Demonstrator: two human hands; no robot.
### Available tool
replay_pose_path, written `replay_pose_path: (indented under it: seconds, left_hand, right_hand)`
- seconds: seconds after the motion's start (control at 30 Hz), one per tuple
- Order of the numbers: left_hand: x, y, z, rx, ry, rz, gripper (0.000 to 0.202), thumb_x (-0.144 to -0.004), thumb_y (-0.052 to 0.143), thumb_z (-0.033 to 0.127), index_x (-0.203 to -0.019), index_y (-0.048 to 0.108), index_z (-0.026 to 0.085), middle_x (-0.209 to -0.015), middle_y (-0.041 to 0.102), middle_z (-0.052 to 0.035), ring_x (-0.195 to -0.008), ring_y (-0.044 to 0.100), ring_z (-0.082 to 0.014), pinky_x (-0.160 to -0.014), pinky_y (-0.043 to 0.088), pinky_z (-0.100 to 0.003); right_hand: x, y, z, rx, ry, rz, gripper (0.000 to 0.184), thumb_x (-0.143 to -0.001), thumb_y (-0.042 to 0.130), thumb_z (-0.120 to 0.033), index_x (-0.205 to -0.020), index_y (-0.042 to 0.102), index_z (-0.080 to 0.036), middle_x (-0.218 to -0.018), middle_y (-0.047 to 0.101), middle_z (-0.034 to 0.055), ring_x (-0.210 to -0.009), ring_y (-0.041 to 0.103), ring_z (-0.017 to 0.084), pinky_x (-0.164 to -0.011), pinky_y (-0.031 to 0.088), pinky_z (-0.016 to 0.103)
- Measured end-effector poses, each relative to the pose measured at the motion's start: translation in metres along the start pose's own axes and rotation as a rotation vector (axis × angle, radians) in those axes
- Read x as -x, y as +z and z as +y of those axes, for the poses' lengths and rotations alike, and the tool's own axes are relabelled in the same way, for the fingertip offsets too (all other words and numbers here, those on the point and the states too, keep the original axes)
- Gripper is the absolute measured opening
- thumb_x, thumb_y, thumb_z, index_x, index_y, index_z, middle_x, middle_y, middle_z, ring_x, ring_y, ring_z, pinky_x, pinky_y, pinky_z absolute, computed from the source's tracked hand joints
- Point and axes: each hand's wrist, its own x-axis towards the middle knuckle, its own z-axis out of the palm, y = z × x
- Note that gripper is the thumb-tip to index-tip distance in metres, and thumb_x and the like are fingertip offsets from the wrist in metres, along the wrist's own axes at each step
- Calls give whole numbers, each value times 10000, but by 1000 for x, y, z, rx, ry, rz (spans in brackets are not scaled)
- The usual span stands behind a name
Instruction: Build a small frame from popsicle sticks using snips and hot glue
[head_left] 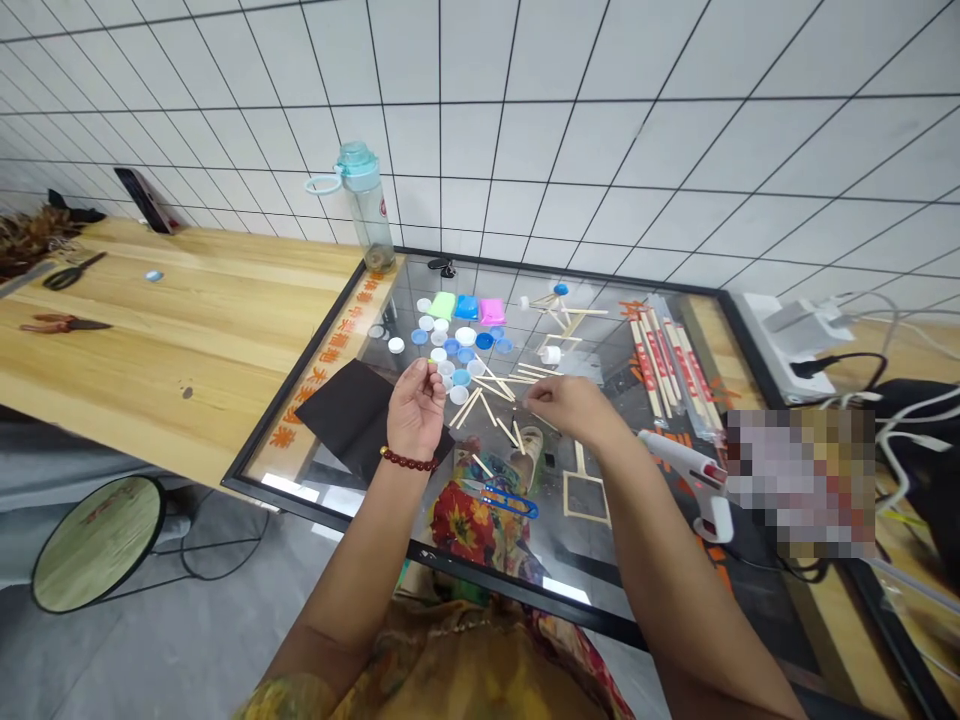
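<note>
My left hand (418,408) is raised over the glass top, fingers curled and thumb pressed to the fingertips. A tiny yellowish bit shows at its tip, too small to name. My right hand (574,405) reaches in from the right with its fingers pinched, close to loose wooden sticks (489,408); whatever it may hold is hidden. Between and beyond the hands lie several white and blue bottle caps (466,337). A blue utility knife (510,501) rests nearer to me. Beside my right forearm is a small square stick frame (586,497).
A white glue gun (694,480) and bagged sticks (660,365) lie to the right, near a power strip (780,345) with cables. Green, blue and pink packets (466,307) and a stick structure (564,312) sit farther back. A water bottle (369,210) stands back left, black paper (345,415) in front.
</note>
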Motion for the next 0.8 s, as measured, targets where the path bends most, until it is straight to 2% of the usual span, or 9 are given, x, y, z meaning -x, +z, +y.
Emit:
replay_pose_path:
  seconds: [0.1, 0.3, 0.43, 0.5, 0.6, 0.8]
  left_hand:
    - [0, 0, 1, 10, -1, -5, 111, -853, 559, 89, -770, 630, 107, -675, 624, 0, -562, 581, -28, -522, 468, -107]
    - [0, 2, 6, 32, -3, 48, 124, -851, 559, 81, -758, 632, 118, -664, 628, 7, -548, 570, -16, -527, 459, -93]
    - [0, 2, 8, 61, -9, 39, 134, -858, 544, 82, -759, 626, 118, -656, 629, 5, -543, 569, -17, -519, 458, -92]
    - [0, 2, 8, 65, -5, 36, 135, -862, 535, 80, -769, 625, 114, -651, 629, 3, -540, 571, -18, -514, 460, -93]
    - [0, 2, 8, 58, 1, 35, 118, -855, 539, 71, -781, 621, 114, -648, 629, 5, -534, 574, -16, -514, 464, -90]
    - [-2, 1, 7, 42, -14, 14, 89, -837, 554, 65, -782, 606, 114, -650, 631, 3, -532, 577, -19, -507, 472, -86]
  right_hand:
    - [-3, -7, 12, 4, 32, 118, 227, -760, 558, -293, -875, 738, -217, -828, 736, 34, -744, 641, 169, -627, 401, 244]
    - [-3, -6, 29, -27, 85, 262, 232, -761, 556, -321, -858, 743, -221, -805, 741, 32, -755, 656, 185, -647, 418, 258]
    - [2, 9, 7, -79, -75, 137, 208, -796, 549, -315, -848, 732, -232, -817, 740, 16, -765, 653, 165, -656, 424, 240]
    - [6, 19, -11, -11, -67, 60, 200, -812, 559, -342, -859, 722, -236, -841, 736, 35, -778, 650, 180, -651, 423, 253]
    - [9, 32, -31, 64, -18, 49, 300, -823, 559, -475, -862, 705, -217, -878, 725, 100, -820, 652, 248, -647, 432, 307]
    - [15, 45, -42, 61, -61, 7, 218, -841, 521, -328, -819, 719, -239, -855, 728, 100, -803, 657, 255, -640, 433, 326]
